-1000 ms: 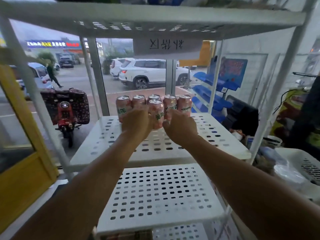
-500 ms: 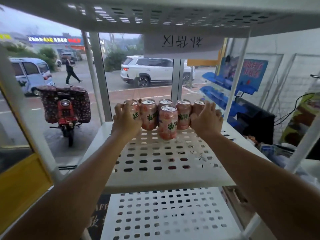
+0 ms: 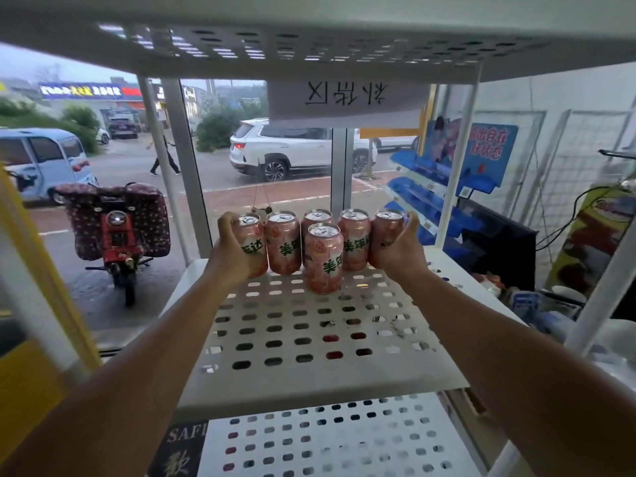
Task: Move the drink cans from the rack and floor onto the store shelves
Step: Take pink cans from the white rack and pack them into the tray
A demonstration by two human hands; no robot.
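**Head view, pick-up stage.** Six pink drink cans (image 3: 318, 247) are clustered at the far edge of the middle tier (image 3: 309, 342) of a white perforated rack. Five form a row, and a front can (image 3: 323, 258) stands just before the row's centre, close against its neighbours. The left hand (image 3: 232, 251) wraps the leftmost can (image 3: 250, 242), its fingers curled round the can's outer side. The right hand (image 3: 399, 251) clamps the rightmost can (image 3: 386, 234) in the mirror manner, so the two hands press the row between them. From this angle it cannot be told whether the row is lifted clear of the tier or rests on it; the front can appears to stand on the metal. Above is the upper tier (image 3: 309, 43), bearing a paper sign (image 3: 347, 101), and below is the lower tier (image 3: 327, 438). Beyond the glass are a red scooter (image 3: 117, 232) and a white car (image 3: 296, 149), and at right is a blue display stand (image 3: 426, 187). As a judgement of progress, this batch is gripped but not yet carried off. No store shelf with placed cans is in view, nor any can on the floor, so the amount already shelved cannot be read here. What is left is to lift the group, carry it to the shelves, set it down, and collect the front can, which neither hand holds.
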